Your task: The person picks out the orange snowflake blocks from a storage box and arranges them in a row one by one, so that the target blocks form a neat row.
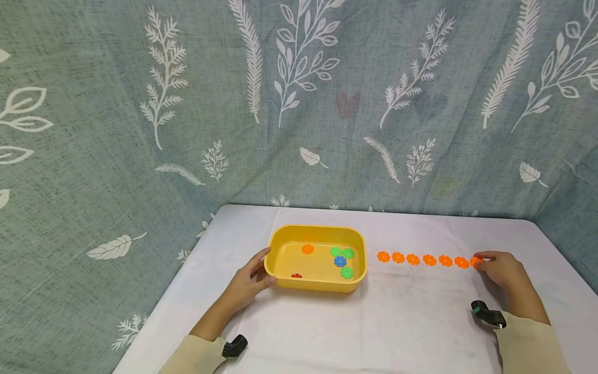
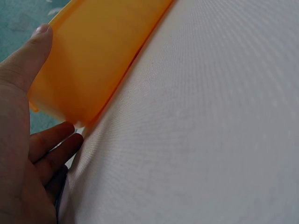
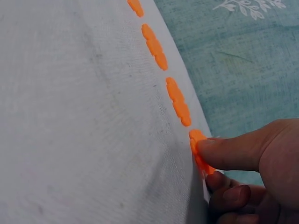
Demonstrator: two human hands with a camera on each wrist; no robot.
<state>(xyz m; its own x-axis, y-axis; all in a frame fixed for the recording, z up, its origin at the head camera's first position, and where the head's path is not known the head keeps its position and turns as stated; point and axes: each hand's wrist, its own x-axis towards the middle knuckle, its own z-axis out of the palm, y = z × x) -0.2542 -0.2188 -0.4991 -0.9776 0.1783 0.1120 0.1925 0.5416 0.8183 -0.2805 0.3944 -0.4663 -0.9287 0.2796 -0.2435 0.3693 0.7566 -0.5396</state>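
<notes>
My left hand [image 1: 244, 286] holds the left end of a yellow plastic tray [image 1: 317, 285], its thumb at the front corner and fingers along the side. In the left wrist view the thumb lies against the tray wall [image 2: 93, 60]. At the right, my right hand [image 1: 506, 270] pinches an orange notched disc [image 1: 474, 261] at the right end of a row of like orange discs [image 1: 429, 259]. The right wrist view has the thumb over the pinched disc [image 3: 196, 135], partly hiding it, with fingertips beneath.
Inside the tray lie several green discs [image 1: 347, 272], a blue disc [image 1: 340, 261], an orange disc [image 1: 307, 249] and a partly hidden red disc [image 1: 296, 276]. A white cloth [image 1: 374, 332] covers the table. Leaf-patterned curtain [image 1: 327, 156] hangs behind it.
</notes>
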